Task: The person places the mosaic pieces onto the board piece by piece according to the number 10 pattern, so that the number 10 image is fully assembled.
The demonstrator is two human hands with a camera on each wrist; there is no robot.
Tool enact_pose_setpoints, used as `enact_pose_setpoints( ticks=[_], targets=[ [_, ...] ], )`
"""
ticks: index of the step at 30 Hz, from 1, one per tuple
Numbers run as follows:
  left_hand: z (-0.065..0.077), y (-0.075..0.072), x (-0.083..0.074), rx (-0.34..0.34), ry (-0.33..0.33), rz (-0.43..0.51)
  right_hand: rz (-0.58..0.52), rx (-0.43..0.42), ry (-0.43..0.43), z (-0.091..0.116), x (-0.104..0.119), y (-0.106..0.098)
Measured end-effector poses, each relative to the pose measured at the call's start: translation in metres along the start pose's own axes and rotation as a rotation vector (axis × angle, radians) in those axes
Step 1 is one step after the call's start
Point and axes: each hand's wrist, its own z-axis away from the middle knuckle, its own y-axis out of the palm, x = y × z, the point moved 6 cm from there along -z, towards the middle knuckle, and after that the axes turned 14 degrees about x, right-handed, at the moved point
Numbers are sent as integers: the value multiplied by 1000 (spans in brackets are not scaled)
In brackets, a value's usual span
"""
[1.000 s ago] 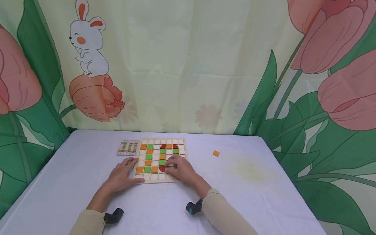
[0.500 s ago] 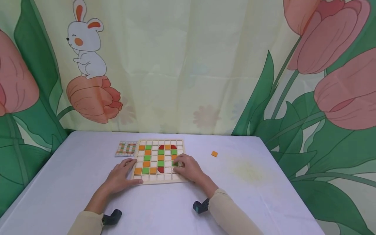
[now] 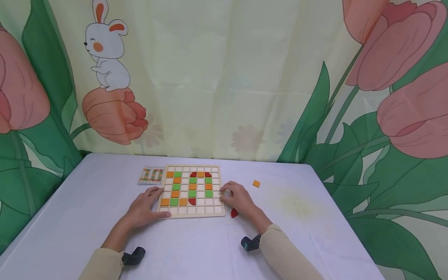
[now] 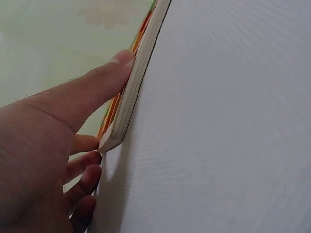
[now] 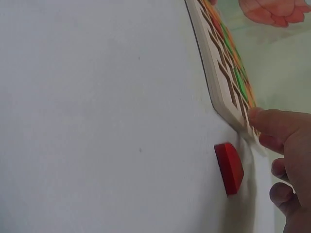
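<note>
A pale wooden grid board (image 3: 206,210) lies on the table, with orange, green and red tiles set in some of its squares. My left hand (image 3: 141,208) holds the near left corner; its thumb (image 4: 104,80) lies along the front edge and its fingers curl at the left side. At the right edge is my right hand (image 3: 239,198), thumb and index fingertips right at the rim, with no tile showing between them. Below that hand a red rounded tile (image 5: 230,169) rests on the cloth, just off the board's near right corner.
A printed pattern card (image 3: 150,176) lies at the board's far left corner. One loose orange tile (image 3: 256,183) sits to the right of the board. A white cloth (image 3: 196,249) covers the table, and a printed curtain (image 3: 210,77) hangs behind it.
My right hand has moved rightward from over the board's lower squares to its right edge. The red tile beside the board now shows. My left hand stays at its corner.
</note>
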Motion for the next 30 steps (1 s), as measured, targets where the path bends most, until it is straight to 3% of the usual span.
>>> enact_pose_setpoints(
  ticks=[6,12,24,30],
  targets=[
    [2,0,0,1,-4,-1,14,-41,70,7,-22,-9],
    [4,-2,0,-7,-1,-1,26,-120,80,16,-41,-21],
    [3,-1,1,-9,0,17,81,-174,118,27,-73,-44],
    [0,0,4,-18,-8,21,180,-195,250,26,-89,-54]
  ],
)
